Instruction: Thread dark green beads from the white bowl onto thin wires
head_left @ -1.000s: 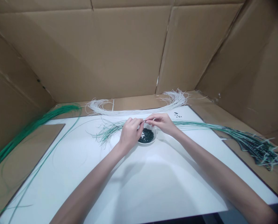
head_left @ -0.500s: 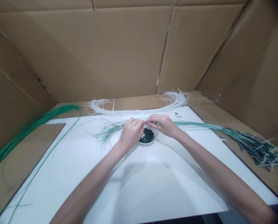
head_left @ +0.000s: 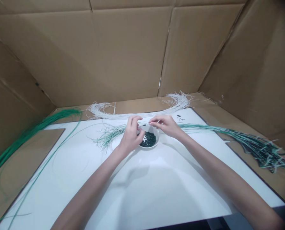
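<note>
While a thin strand (head_left: pixel 146 124) is held by the right hand (head_left: pixel 165 124), whose thumb and forefinger appear pressed together on it, the thumb and forefinger of the left hand (head_left: pixel 130 135) are spread apart. Whether the strand is touched by the other left fingers cannot be told. A few dark beads (head_left: pixel 144 125) are carried on the strand, just to the left of the right fingertips and just beside the left ones, so the short space between the two hands is bridged by them. The strand's visible stretch is set roughly from left to right, across that space. As the grip is made there, the strand is judged nearer to the right hand, while the beads are faced by the open left fingers. Both hands are raised over the far side of a white bowl (head_left: pixel 156 129), in which a heap of loose beads (head_left: pixel 150 139) is held. Behind the hands, a green bundle (head_left: pixel 195 126) is laid along much the same left-to-right line.
</note>
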`<state>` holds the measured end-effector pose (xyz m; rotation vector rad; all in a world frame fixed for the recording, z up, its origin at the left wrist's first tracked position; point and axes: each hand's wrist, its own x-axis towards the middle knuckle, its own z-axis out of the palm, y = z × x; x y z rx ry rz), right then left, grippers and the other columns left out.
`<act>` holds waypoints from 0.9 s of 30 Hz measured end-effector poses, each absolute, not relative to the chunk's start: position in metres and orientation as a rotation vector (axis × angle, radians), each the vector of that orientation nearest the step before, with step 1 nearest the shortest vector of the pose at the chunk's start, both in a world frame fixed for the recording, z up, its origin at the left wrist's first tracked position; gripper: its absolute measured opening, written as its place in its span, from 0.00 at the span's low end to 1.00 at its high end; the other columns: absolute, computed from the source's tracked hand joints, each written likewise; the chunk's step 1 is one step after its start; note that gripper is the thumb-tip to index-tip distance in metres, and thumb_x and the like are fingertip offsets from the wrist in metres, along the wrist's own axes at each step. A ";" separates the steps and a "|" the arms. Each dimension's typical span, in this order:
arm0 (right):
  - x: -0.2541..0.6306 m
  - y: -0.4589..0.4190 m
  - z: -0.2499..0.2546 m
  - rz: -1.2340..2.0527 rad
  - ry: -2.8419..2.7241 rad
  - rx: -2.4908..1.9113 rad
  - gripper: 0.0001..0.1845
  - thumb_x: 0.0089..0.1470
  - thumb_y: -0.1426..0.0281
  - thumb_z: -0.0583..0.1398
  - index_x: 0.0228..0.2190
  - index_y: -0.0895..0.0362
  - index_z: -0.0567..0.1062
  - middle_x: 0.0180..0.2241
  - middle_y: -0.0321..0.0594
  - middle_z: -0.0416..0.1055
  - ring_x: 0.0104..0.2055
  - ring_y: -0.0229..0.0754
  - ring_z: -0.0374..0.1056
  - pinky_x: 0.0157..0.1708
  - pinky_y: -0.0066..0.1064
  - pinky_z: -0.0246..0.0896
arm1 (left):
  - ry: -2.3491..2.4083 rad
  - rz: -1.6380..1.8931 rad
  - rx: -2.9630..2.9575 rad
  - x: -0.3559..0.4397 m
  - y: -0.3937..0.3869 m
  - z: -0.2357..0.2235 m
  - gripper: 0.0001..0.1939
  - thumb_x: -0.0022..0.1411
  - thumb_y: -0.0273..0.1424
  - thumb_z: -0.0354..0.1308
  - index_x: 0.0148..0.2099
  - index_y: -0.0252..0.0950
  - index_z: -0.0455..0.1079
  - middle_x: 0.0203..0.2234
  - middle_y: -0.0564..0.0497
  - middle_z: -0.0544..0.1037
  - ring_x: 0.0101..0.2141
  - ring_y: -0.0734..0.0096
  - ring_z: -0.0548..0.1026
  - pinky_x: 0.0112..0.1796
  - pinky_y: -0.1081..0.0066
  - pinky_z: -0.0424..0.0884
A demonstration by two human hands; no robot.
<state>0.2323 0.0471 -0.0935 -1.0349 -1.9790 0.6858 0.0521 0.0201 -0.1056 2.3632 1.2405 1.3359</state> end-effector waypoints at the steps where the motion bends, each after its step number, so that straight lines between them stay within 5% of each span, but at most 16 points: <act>1: 0.233 0.047 -0.093 0.685 -1.972 -1.038 0.09 0.48 0.67 0.58 0.26 0.59 0.76 0.28 0.40 0.74 0.27 0.36 0.67 0.26 0.26 0.60 | 1.249 1.340 2.333 0.051 0.021 -0.106 0.16 0.51 0.19 0.48 0.44 0.33 0.59 0.37 0.46 0.66 0.29 0.76 0.66 0.34 0.73 0.66; 12: 0.237 0.050 -0.094 0.646 -1.954 -1.084 0.09 0.48 0.66 0.58 0.26 0.59 0.76 0.29 0.41 0.74 0.29 0.38 0.68 0.27 0.27 0.61 | 1.153 1.315 1.969 0.053 0.021 -0.102 0.11 0.55 0.26 0.52 0.42 0.35 0.60 0.28 0.52 0.72 0.31 0.75 0.71 0.37 0.73 0.69; 27: 0.237 0.050 -0.094 0.699 -1.922 -1.101 0.11 0.47 0.65 0.58 0.26 0.59 0.76 0.29 0.42 0.74 0.30 0.39 0.67 0.27 0.28 0.62 | 1.279 1.299 2.263 0.047 0.026 -0.108 0.04 0.59 0.28 0.50 0.37 0.36 0.65 0.31 0.51 0.74 0.33 0.73 0.72 0.36 0.72 0.69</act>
